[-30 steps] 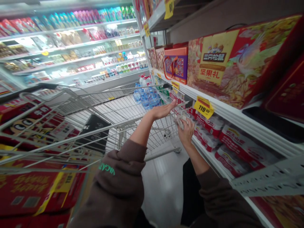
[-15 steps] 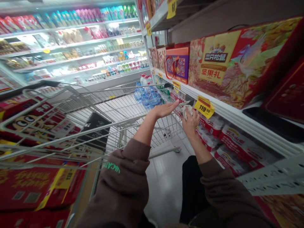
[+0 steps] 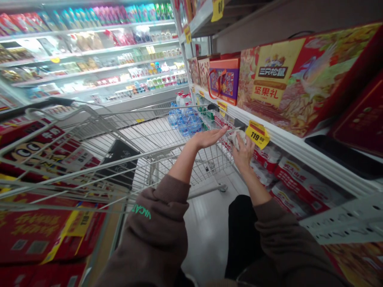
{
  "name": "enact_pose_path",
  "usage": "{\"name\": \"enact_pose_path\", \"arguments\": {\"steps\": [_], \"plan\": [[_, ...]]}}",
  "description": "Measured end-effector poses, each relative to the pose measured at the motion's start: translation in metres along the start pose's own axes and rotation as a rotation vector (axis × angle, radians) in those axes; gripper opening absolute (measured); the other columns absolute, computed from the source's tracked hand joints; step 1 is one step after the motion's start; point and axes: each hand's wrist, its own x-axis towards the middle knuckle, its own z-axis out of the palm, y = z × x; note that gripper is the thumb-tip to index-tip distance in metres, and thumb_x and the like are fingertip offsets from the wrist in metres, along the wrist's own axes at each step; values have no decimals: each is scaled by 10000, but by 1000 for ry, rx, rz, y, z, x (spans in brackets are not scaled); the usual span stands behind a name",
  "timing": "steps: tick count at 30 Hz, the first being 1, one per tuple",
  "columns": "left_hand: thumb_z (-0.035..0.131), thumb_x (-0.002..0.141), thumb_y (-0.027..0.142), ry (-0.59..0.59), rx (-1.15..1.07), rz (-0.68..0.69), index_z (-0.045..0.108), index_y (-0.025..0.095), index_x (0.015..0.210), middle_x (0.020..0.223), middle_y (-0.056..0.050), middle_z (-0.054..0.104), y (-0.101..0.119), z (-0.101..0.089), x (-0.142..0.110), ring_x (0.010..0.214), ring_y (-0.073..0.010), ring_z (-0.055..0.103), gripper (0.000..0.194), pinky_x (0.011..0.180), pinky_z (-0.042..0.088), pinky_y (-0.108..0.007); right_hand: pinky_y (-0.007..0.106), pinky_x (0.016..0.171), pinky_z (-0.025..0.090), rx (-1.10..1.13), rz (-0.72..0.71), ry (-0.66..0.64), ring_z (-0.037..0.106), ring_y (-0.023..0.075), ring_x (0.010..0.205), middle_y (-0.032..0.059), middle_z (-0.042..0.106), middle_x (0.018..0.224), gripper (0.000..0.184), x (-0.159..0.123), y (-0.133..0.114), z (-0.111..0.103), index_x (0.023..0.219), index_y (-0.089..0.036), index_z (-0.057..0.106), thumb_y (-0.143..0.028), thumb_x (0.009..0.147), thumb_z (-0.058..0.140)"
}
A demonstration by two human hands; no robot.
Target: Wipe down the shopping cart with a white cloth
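Note:
A wire shopping cart (image 3: 167, 153) stands in front of me, its near rim running up to a dark corner piece beside the shelf. My left hand (image 3: 209, 137) lies over this rim close to the corner, fingers stretched out and holding nothing. Bunched under the fingers of my right hand (image 3: 244, 152) is a pale greyish-white cloth (image 3: 238, 139). The right hand presses it at the cart's corner, just left of a yellow price tag (image 3: 257, 134). Part of the cloth is hidden by the fingers.
Gift boxes (image 3: 269, 79) line the shelf on the right, with a dark phone-like slab (image 3: 344, 157) at its edge. Packaged goods (image 3: 299, 179) sit below. Red boxes (image 3: 26, 227) are stacked at left. Bottled water packs (image 3: 187, 119) stand beyond the cart, before a lit refrigerated display (image 3: 98, 101).
My right hand has shifted slightly right with the cloth, along the cart's corner. The left hand has stayed almost where it was on the rim.

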Motion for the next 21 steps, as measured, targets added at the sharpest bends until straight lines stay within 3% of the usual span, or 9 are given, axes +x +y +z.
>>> {"name": "enact_pose_path", "arguments": {"steps": [7, 12, 16, 21], "plan": [[-33, 865, 860, 4, -33, -2, 404, 354, 1568, 1666, 27, 337, 1, -1, -3, 1553, -296, 305, 970, 1291, 160, -523, 480, 1041, 453, 29, 112, -14, 503, 280, 1187, 125, 581, 1340, 454, -37, 21, 8, 1329, -269, 683, -323, 896, 559], [-31, 855, 872, 3, -55, 2, 428, 350, 1555, 1663, 19, 342, 1, -1, -3, 1555, -289, 302, 986, 1292, 154, -517, 492, 1102, 414, 53, 139, 49, 481, 278, 1257, 126, 564, 1368, 472, -15, 28, 4, 1358, -262, 655, -341, 903, 561], [-52, 845, 874, 9, -41, -6, 416, 369, 1559, 1666, 36, 330, 2, 0, -4, 1558, -302, 291, 992, 1291, 147, -537, 491, 1101, 412, 60, 124, -19, 486, 273, 1232, 125, 573, 1353, 472, 4, 30, 3, 1346, -250, 653, -330, 889, 564], [-52, 862, 852, 16, -27, -7, 398, 381, 1568, 1668, 59, 317, 3, 0, -5, 1564, -316, 269, 960, 1296, 133, -543, 482, 1060, 432, 30, 154, -57, 492, 284, 1200, 117, 575, 1364, 471, 7, 25, -1, 1345, -266, 656, -335, 889, 559]]}}
